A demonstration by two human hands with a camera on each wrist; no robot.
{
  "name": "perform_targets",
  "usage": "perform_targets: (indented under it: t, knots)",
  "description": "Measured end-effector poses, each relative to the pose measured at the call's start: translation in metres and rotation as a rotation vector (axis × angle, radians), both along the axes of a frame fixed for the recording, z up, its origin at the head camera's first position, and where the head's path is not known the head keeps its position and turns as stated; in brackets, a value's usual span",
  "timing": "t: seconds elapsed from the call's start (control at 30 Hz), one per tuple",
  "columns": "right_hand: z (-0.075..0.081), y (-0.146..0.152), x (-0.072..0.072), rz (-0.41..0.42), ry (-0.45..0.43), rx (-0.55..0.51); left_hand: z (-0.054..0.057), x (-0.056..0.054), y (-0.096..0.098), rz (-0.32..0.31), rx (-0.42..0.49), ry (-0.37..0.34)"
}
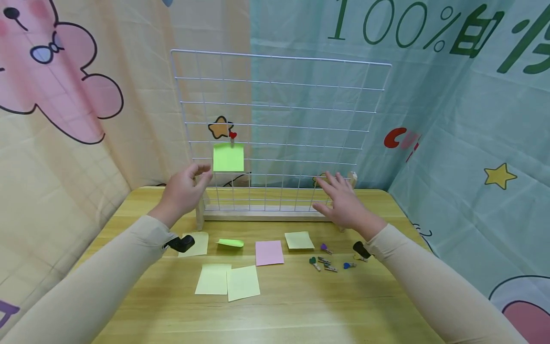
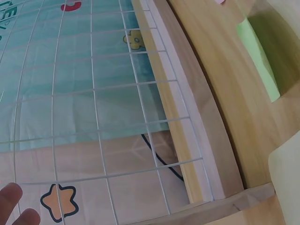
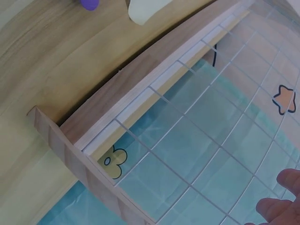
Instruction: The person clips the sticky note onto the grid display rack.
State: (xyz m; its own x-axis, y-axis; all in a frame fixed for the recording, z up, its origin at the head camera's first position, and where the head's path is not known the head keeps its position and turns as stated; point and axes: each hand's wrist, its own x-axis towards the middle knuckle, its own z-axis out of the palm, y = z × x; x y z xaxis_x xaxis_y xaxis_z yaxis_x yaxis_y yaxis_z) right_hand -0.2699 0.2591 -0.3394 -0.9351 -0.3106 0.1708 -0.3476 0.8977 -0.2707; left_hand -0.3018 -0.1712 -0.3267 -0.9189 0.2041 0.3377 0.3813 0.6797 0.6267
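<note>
A white wire grid (image 1: 275,119) stands upright in a wooden base (image 1: 266,216) on the table. One bright green sticky note (image 1: 228,158) hangs on its left part under a small clothespin with a red heart (image 1: 233,135). My left hand (image 1: 184,190) is at the grid's lower left edge, close to the note, with relaxed fingers holding nothing. My right hand (image 1: 343,203) is before the grid's lower right corner, its fingers spread. Fingertips (image 2: 10,194) show at the left wrist view's lower corner, and fingers (image 3: 276,206) of the right hand in the right wrist view.
Pale yellow sticky notes (image 1: 243,283), a pink note (image 1: 269,252) and a curled green note (image 1: 230,243) lie on the table (image 1: 292,315). Several small clothespins (image 1: 324,261) lie at the right. A printed curtain (image 1: 309,28) hangs behind the grid.
</note>
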Motion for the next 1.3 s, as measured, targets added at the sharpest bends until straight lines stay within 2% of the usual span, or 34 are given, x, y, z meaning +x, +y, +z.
perform_targets:
  t: [0.27, 0.67, 0.9, 1.3]
  knots:
    - [-0.004, 0.002, 0.001, -0.019, -0.015, 0.028, -0.008, 0.009, -0.004, -0.026, -0.126, -0.026]
    - [-0.014, 0.010, 0.004, -0.025, -0.025, 0.044, -0.027, 0.017, -0.009, -0.068, -0.228, -0.026]
    - [-0.022, 0.016, 0.010, -0.018, -0.026, 0.026, -0.035, 0.023, -0.013, -0.069, -0.275, -0.053]
    - [-0.040, 0.027, 0.018, -0.004, -0.024, 0.054, -0.054, 0.034, -0.026, -0.067, -0.317, -0.089]
